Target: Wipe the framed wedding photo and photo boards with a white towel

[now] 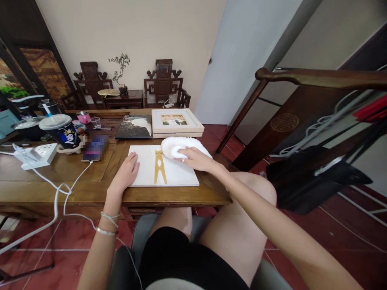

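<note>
The cloth (183,144) covers the upper right corner of the board (181,173), so I cannot see that corner or the edges running into it. My right grip (196,158) is closed on the cloth, bunching its near side; the fingertips sink into the white pile and the palm is turned out of sight. A gold peg shape (159,155) lies upright on the board, its top just beside the cloth; whether it is loose or fixed I cannot tell. The phone (94,148) is blurred by blocks.

My right forearm slants in from the lower right, over my thigh, with the wrist fairly straight. My left arm comes up from below, and my left grip (128,169) is spread loosely, grasping nothing, fingers together across the board's left edge.

The board sits close to the near edge of the surface (178,196), a narrow strip of wood showing in front. Behind it stand the frame (192,121) and the dark album (127,127), near its far edge. To the left, bare wood separates my hand from the phone.
</note>
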The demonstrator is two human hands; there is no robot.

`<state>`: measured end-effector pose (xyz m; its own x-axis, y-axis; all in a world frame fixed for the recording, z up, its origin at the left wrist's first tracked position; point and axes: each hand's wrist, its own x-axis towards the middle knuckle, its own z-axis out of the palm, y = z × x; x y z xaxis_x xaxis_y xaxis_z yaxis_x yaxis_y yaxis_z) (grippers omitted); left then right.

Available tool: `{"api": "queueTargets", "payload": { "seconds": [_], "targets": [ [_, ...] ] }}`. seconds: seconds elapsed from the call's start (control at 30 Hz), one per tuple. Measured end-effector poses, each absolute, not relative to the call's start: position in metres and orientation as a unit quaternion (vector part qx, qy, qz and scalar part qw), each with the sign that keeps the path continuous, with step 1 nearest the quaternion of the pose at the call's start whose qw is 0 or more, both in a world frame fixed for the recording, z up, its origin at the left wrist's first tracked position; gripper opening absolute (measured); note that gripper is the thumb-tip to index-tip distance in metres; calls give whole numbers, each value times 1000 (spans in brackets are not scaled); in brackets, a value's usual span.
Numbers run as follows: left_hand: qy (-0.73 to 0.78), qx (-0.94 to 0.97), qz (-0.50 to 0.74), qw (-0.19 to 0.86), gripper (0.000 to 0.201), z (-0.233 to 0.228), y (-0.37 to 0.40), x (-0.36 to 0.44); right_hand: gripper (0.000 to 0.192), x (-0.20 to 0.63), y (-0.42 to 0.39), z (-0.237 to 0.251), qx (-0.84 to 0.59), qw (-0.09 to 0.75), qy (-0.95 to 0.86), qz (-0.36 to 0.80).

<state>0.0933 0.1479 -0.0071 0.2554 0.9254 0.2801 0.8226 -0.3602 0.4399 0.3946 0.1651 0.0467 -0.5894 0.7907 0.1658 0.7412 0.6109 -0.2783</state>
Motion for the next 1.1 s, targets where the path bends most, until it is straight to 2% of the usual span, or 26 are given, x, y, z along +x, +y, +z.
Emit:
{"api": "queueTargets", "payload": {
  "seconds": [0.17, 0.37, 0.53, 0.87, 0.97, 1.1],
  "targets": [
    [547, 791, 253, 103, 47, -2, 152, 86, 21, 389, 193, 36, -450, 163, -876, 66],
    [536, 814, 205, 91, 41, 12, 173, 78, 26, 391, 180, 32, -434, 144, -888, 42],
    [575, 791, 197, 67, 47, 9, 175, 92, 25, 393, 157, 33, -420, 145, -894, 54],
    [561, 785, 254, 66, 46, -1, 170, 92, 28, 403, 79, 37, -377, 146, -910, 93],
    [555, 788, 256, 77, 47, -1, 168, 90, 29, 404, 82, 41, -380, 144, -909, 96],
    [551, 798, 222, 100, 58, 0, 163, 89, 28, 398, 116, 41, -398, 139, -904, 70]
  ]
}}
